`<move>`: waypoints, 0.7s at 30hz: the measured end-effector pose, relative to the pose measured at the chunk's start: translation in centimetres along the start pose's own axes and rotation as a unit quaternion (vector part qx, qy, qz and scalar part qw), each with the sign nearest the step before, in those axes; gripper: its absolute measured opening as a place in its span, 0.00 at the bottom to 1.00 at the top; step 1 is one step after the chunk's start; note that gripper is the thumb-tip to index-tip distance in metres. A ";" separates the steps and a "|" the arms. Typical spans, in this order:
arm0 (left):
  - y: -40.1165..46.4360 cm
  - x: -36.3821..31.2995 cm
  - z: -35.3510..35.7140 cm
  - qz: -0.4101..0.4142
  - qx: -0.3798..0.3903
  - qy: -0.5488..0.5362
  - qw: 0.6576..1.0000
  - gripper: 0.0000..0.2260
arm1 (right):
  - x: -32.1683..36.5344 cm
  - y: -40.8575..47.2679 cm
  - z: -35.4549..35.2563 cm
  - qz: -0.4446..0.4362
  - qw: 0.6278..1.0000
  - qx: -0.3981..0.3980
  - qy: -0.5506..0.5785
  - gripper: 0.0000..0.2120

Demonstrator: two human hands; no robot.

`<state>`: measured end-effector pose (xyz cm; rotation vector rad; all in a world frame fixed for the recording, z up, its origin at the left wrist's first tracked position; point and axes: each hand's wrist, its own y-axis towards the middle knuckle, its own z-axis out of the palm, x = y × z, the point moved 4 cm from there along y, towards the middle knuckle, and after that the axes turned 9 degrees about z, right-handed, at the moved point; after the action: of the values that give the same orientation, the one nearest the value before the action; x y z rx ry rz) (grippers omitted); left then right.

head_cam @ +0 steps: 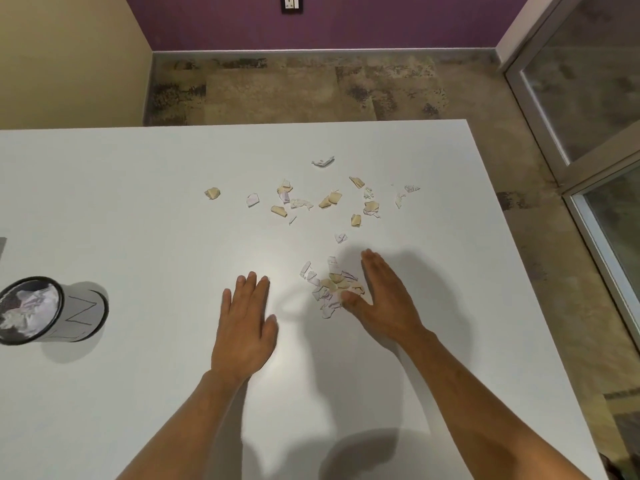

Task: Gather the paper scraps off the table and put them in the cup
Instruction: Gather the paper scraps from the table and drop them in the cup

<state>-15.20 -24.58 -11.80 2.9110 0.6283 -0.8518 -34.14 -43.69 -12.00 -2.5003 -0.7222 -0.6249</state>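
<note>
Near the table's [138, 188] left edge: cup [52, 310], upright, black-rimmed, with crumpled paper already inside. Well apart from it, toward the middle of the near half: left hand [244, 323], palm down, flat on the table, fingers [247, 289] straight and close together, holding nothing, no scrap touching them. Between the two hands, nearer the right one: small heap of paper scraps [330, 287], white and tan. Right hand [381, 299] just beside that heap, tilted on its edge, fingers [375, 268] straight and together along the heap's right side, thumb [353, 299] spread wide and touching its near side; nothing gripped. Farther toward the far edge, beyond both sets of fingertips and apart from them: loose scattered scraps [311, 202] spread in a band, one white twisted scrap [323, 162] farthest out.
</note>
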 end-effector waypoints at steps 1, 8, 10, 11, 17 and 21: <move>0.6 -0.4 0.1 0.006 0.016 -0.023 1.000 0.33 | 0.4 0.1 0.3 -0.017 0.999 0.023 -0.015 0.45; 6.6 -3.9 2.3 0.139 0.145 0.031 0.979 0.54 | 2.1 1.0 2.9 -0.092 0.987 0.076 -0.111 0.54; 7.2 -4.4 2.9 0.174 0.158 0.049 0.971 0.54 | 2.2 0.8 3.2 -0.127 0.979 0.078 -0.136 0.52; 7.4 -4.7 3.1 0.183 0.161 0.050 0.969 0.53 | 2.2 0.8 3.3 -0.138 0.978 0.079 -0.139 0.50; 6.4 -5.7 3.1 0.184 0.138 -0.015 0.973 0.42 | 1.2 -0.4 1.8 -0.073 0.994 0.068 -0.046 0.37; 6.7 -6.4 1.4 0.197 0.062 0.035 0.978 0.46 | 2.1 0.0 0.3 -0.043 0.990 0.029 -0.128 0.38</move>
<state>-18.17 -33.33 -10.13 3.0273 -0.0107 -0.7617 -32.43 -42.76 -11.14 -2.5328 -0.9325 -0.3088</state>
